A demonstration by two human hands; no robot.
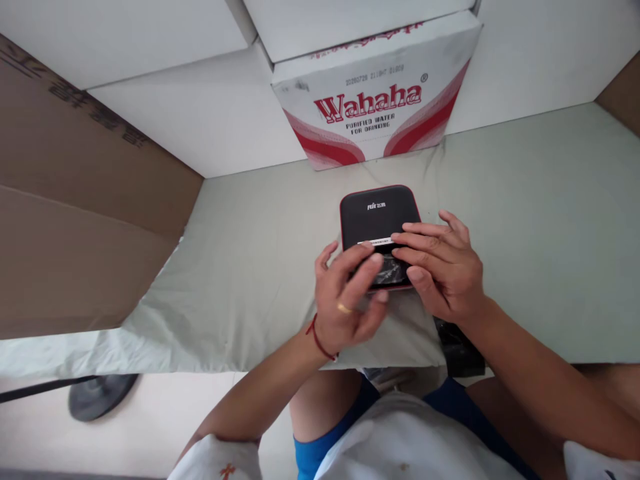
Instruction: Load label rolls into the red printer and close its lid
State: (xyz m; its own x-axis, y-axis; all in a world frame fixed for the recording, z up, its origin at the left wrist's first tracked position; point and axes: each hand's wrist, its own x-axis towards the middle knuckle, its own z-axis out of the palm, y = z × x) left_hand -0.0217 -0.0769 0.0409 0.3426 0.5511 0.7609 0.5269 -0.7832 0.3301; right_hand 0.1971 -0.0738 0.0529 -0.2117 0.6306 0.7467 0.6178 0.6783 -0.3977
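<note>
A flat black case (376,220) with rounded corners and a red edge lies on the cloth-covered table in front of me. It bears a white logo and a white label strip (377,241) with fine print. Near its close end is a shiny patch (393,270) that looks like clear film. My left hand (350,293) is at the case's lower left, its fingers apart and bent over the label and shiny patch. From the right, my right hand (443,267) rests its outstretched fingers on the case. Fingers cover part of the label and patch.
A Wahaha water carton (380,107) stands behind the case, against white boxes (250,120). On the left is a large brown cardboard box (90,200). Greenish cloth (540,233) covers the table. A black plastic bag (463,350) hangs at the front edge, below my right wrist.
</note>
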